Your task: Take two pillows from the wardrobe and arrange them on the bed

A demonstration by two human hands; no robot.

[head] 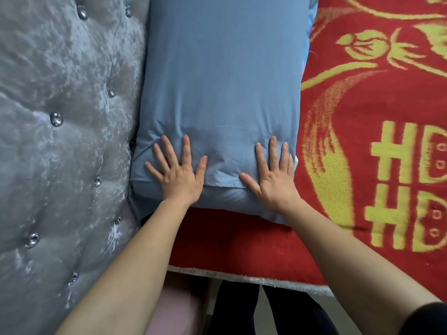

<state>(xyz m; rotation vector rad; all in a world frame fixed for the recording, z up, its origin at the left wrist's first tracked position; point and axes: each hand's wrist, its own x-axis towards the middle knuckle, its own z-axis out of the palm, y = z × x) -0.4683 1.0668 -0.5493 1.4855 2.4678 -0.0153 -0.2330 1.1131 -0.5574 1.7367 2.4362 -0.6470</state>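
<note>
A blue-grey pillow [222,93] lies on the bed's red blanket [362,141], its long side against the grey tufted headboard [67,117]. Both my hands rest flat on the pillow's near end, fingers spread. My left hand [176,175] presses near the headboard side, my right hand [271,177] near the blanket side. Neither hand grips anything. A sliver of lighter blue fabric [310,27] shows along the pillow's far right edge; I cannot tell whether it is a second pillow.
The red blanket carries yellow flower and letter patterns and covers the bed to the right. The bed's near edge [254,276] runs below my forearms, with my dark trouser legs [242,310] and floor beneath it.
</note>
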